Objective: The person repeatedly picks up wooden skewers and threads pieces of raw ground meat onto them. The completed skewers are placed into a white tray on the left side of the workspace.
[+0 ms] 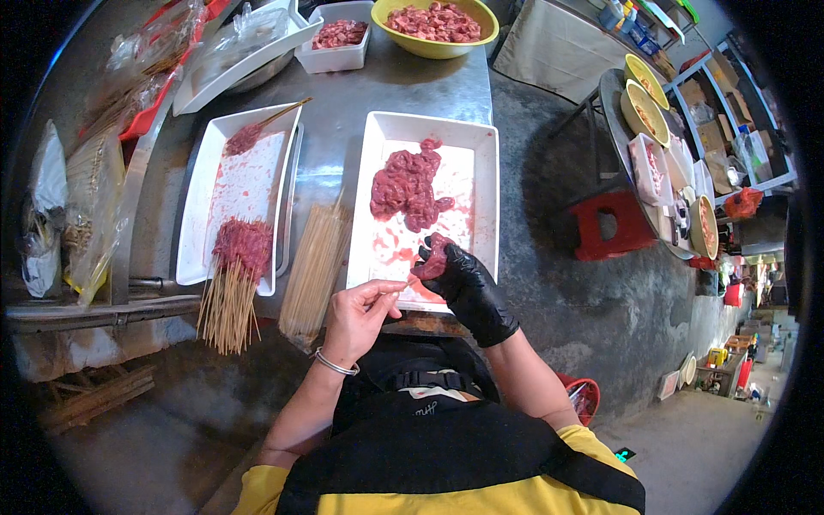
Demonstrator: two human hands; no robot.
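Observation:
My left hand (360, 315), bare and with a bangle at the wrist, pinches a thin skewer between thumb and fingertips; only a short bit of it shows. My right hand (468, 286), in a black glove, holds a piece of raw meat (436, 256) at the skewer's end, over the near part of a white tray (488, 212). A pile of raw meat slices (412, 187) lies farther up in that tray. To the left, a second white tray (199, 193) holds a bunch of meat-loaded skewers (241, 257), their bare sticks over its near edge, and a loaded skewer (248, 136) at the far end.
A bag of bamboo skewers (315, 264) lies between the trays on the metal table (335, 129). Beyond stand a white tub (335, 61) and a yellow bowl (434, 45), both with meat. A red stool (611, 225) and a round table (615, 116) with bowls are at the right.

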